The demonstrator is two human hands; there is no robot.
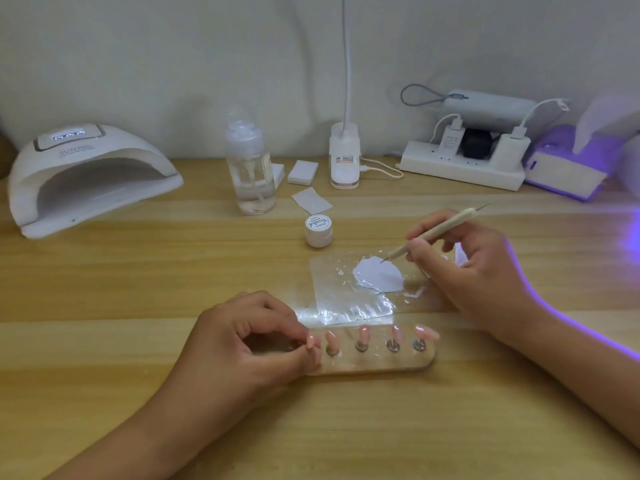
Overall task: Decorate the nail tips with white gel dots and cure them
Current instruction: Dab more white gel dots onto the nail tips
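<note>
Near the front edge of the table (138,289) the nail tips (363,332) are kept on a wooden holder (381,364). The leftmost one is pinched by the left hand (249,344). A dotting tool (429,237) is gripped by the right hand (474,271), its point in the white gel (379,275). The tips seem light and slippery, and are best taken by their sides.

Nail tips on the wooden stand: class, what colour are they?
The nail tips are pale glossy pink, clearest in the head view.
</note>
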